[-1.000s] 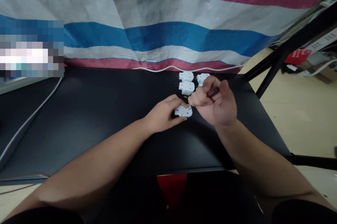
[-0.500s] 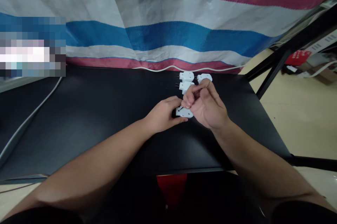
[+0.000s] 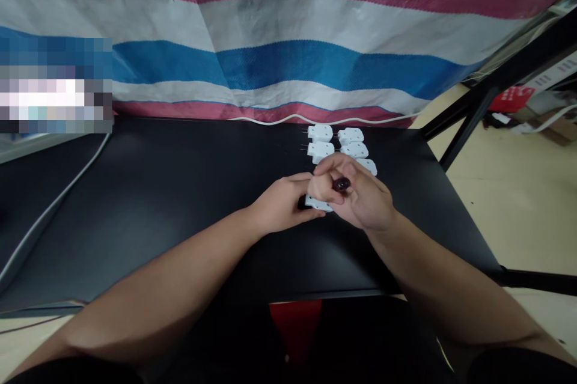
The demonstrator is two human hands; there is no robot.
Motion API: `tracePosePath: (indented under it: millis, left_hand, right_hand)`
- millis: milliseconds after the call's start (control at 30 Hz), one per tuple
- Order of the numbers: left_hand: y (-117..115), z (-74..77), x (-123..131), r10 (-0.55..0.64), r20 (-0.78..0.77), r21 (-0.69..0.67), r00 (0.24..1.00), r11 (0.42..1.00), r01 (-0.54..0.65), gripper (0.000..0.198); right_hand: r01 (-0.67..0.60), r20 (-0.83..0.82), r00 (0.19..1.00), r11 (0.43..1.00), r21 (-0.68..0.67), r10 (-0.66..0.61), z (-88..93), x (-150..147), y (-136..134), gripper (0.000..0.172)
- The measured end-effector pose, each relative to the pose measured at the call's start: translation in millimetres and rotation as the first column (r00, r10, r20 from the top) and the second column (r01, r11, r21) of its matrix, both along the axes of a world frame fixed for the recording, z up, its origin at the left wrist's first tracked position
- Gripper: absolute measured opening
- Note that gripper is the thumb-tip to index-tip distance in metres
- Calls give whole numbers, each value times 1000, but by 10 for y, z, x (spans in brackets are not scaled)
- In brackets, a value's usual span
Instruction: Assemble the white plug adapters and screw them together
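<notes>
My left hand (image 3: pixel 280 204) grips a white plug (image 3: pixel 318 204) lying on the black table, thumb on its near side and fingers on the far side. Over that plug, my right hand (image 3: pixel 367 201) is curled round a screwdriver (image 3: pixel 341 184). Only the dark, rounded end of its handle shows; the shaft and tip are hidden behind my fingers. The fingers also cover much of the held plug. Just beyond my hands lie more white plugs (image 3: pixel 320 150) with holes in their faces, two pins showing on some, and one (image 3: pixel 370 166) partly behind my right hand.
A white cable (image 3: pixel 295 118) runs along the table's back edge, below a striped plastic sheet (image 3: pixel 288 59). Another cable (image 3: pixel 63 198) crosses the table (image 3: pixel 157 173) at left, near a blurred-out object. A black metal frame (image 3: pixel 473 122) stands at right.
My right hand has turned and closed over the plug, so the screwdriver's handle end now shows and its shaft no longer does. More plugs behind have come into sight. My left hand keeps its grip.
</notes>
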State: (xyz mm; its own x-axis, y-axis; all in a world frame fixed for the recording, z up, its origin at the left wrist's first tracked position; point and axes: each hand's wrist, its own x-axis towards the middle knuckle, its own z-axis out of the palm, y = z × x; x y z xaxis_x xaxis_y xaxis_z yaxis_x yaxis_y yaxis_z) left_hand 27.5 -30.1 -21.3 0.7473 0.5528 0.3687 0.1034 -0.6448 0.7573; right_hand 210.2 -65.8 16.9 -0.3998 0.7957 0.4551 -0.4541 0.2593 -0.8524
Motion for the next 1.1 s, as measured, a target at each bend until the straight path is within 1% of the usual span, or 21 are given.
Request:
tracePosePath:
  millis: [67, 167, 200, 267, 333, 367, 400, 467, 567, 600, 667, 733, 767, 800, 867, 967, 1000, 1100]
  left_hand:
    - [-5, 15, 2, -4, -15, -4, 1000, 1000, 4, 24]
    - [-7, 26, -1, -7, -41, 17, 999, 1000, 7, 26]
    - [-8, 28, -3, -5, -52, 22, 999, 1000, 6, 26]
    - [-11, 32, -6, -4, -72, 22, 997, 1000, 5, 28]
    - [-14, 37, -8, -6, -82, 8, 997, 1000, 7, 30]
    - [-16, 39, -8, -7, -85, 1, 996, 1000, 7, 31]
    - [-17, 40, -8, -5, -85, -1, 996, 1000, 5, 31]
    - [-18, 37, -5, -4, -80, 2, 997, 1000, 4, 28]
    - [-13, 17, 1, 1, -61, 20, 998, 1000, 1, 22]
    - [-11, 9, 2, 3, -55, 27, 998, 1000, -2, 22]
    - [-7, -6, 4, 1, -33, 26, 999, 1000, 0, 23]
    - [-6, -13, 5, -21, -3, 5, 1000, 1000, 21, 26]
    - [-7, -11, 4, -30, 10, -7, 1000, 1000, 30, 29]
    - [-8, -8, 4, -33, 13, -14, 999, 999, 33, 32]
    - [-12, 3, 2, -24, -6, -12, 1000, 1000, 24, 33]
    - [-15, 14, 2, -6, -51, -2, 999, 1000, 6, 29]
    - [-15, 13, 2, -3, -59, 0, 998, 1000, 3, 28]
    - [-14, 6, 4, 7, -69, 4, 998, 1000, -7, 25]
  right_hand:
    - [2, -49, 999, 1000, 21, -1, 9, -26, -3, 23]
    - [75, -52, 996, 997, 21, -74, 37, -20, 14, 19]
    - [108, -41, 993, 994, 6, -107, 49, -11, 20, 22]
    - [133, -3, 991, 990, -43, -133, 69, 4, 25, 35]
    - [100, 16, 995, 991, -88, -99, 74, 3, 17, 47]
    - [79, 10, 997, 992, -96, -78, 71, -4, 11, 49]
    - [63, -2, 998, 994, -90, -63, 63, -14, 4, 48]
    - [58, -37, 998, 997, -47, -60, 42, -30, -3, 36]
    - [91, -37, 995, 996, 22, -90, 11, -23, 6, 18]
    - [108, -20, 994, 994, 29, -107, 5, -14, 12, 16]
    - [111, 23, 994, 994, 8, -111, 1, 2, 21, 28]
    - [76, 38, 997, 996, -43, -74, 9, 1, 18, 41]
    - [61, 30, 998, 996, -58, -60, 14, -8, 13, 44]
    - [56, 18, 998, 997, -61, -55, 20, -21, 7, 42]
    - [66, -13, 998, 997, -25, -67, 27, -47, -3, 33]
    - [82, -33, 996, 996, 31, -81, 27, -44, -2, 19]
    - [92, -18, 996, 995, 39, -91, 27, -28, 2, 19]
    - [126, 71, 989, 992, 22, -128, 34, 30, 8, 29]
